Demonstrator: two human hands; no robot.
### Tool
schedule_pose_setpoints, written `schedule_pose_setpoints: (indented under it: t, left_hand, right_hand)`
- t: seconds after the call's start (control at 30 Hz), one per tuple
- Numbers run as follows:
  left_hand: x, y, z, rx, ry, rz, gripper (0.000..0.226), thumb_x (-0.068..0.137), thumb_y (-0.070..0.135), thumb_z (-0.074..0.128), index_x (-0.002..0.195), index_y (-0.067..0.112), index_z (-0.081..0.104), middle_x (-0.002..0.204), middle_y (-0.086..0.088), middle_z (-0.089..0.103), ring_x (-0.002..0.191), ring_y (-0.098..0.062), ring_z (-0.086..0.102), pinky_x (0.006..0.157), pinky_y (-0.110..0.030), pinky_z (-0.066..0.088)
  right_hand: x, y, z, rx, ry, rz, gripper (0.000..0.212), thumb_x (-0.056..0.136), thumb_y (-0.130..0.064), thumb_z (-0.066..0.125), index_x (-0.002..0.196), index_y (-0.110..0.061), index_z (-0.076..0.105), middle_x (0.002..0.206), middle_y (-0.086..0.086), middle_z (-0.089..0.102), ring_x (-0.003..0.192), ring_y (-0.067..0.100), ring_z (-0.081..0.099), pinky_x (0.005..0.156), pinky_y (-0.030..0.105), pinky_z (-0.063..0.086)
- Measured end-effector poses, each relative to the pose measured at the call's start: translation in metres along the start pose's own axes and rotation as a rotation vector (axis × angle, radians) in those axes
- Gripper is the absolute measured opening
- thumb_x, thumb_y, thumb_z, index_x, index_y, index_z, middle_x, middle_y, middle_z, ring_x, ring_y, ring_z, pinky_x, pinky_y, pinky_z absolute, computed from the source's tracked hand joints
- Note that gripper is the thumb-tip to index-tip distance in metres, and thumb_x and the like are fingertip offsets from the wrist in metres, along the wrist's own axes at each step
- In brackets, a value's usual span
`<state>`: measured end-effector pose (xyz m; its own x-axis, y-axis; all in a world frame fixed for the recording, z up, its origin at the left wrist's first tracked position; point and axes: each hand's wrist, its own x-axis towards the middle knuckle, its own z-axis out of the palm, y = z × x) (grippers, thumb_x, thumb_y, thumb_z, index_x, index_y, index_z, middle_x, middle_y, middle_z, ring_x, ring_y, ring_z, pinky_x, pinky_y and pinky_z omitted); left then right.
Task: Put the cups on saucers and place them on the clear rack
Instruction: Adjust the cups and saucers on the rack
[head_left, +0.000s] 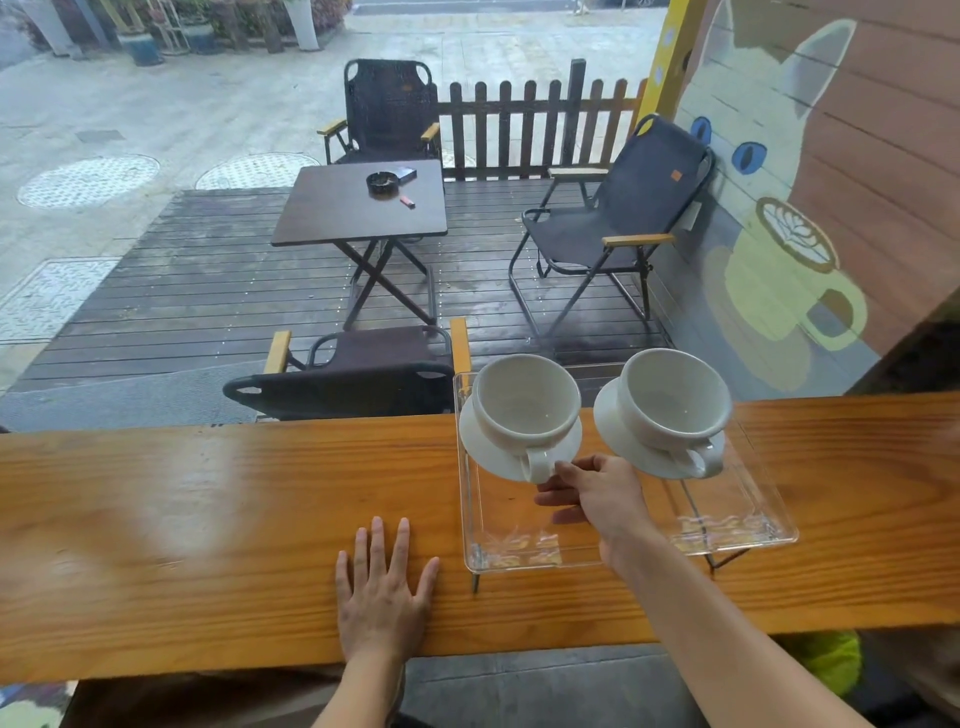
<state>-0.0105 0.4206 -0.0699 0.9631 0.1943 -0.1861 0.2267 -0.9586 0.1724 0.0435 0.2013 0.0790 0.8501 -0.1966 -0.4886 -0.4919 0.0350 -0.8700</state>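
The left hand (382, 597) lies flat on the wooden counter (208, 519), fingers spread, gripping nothing. Beyond it the right hand (597, 493) reaches over the clear rack (737, 530), fingers loosely parted at the handle of the left cup (524, 402); contact seems likely but is hard to confirm. That cup sits on its saucer (488, 452) on the rack. Beside it, the right cup (672, 400) rests on the right saucer (618, 431).
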Motion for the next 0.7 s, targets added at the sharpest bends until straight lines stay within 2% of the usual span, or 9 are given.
schedule_pose_setpoints:
  t: [0.27,0.47,0.6,0.7]
  left_hand:
    - [-0.001,-0.001,0.0,-0.003,-0.007,-0.017,0.072,0.085,0.068,0.009,0.144,0.034,-0.012,0.161,0.002,-0.005,0.147,-0.018,-0.008,0.118,-0.042,-0.007]
    - [0.0,0.002,-0.003,-0.003,-0.007,-0.02,0.071,0.085,0.067,0.01,0.147,0.035,-0.005,0.161,0.002,-0.002,0.148,-0.018,-0.004,0.119,-0.042,-0.003]
    - [-0.002,0.003,-0.006,0.004,-0.014,-0.029,0.071,0.086,0.067,0.011,0.147,0.035,-0.005,0.161,0.002,-0.002,0.147,-0.017,-0.004,0.119,-0.041,-0.003]
    - [-0.003,0.004,-0.008,-0.027,-0.012,-0.038,0.07,0.085,0.067,0.012,0.147,0.037,-0.003,0.161,0.003,-0.001,0.147,-0.015,-0.004,0.119,-0.04,-0.003]
  right_hand:
    - [-0.002,0.0,0.001,-0.019,0.017,-0.024,0.012,0.094,-0.015,0.052,0.088,-0.006,0.059,0.071,0.007,0.07,0.055,0.012,0.069,0.045,0.023,0.051]
    - [-0.006,-0.005,-0.001,0.062,-0.002,0.014,0.012,0.093,-0.014,0.052,0.085,-0.007,0.058,0.072,0.01,0.07,0.052,0.013,0.068,0.045,0.021,0.053]
    - [-0.012,-0.006,-0.008,0.131,-0.022,0.038,0.009,0.092,-0.015,0.054,0.094,-0.006,0.057,0.079,0.014,0.068,0.055,0.016,0.068,0.048,0.027,0.055]
    - [-0.02,-0.006,-0.021,0.146,0.01,-0.028,0.009,0.092,-0.013,0.053,0.095,-0.006,0.059,0.078,0.014,0.066,0.057,0.017,0.067,0.048,0.03,0.055]
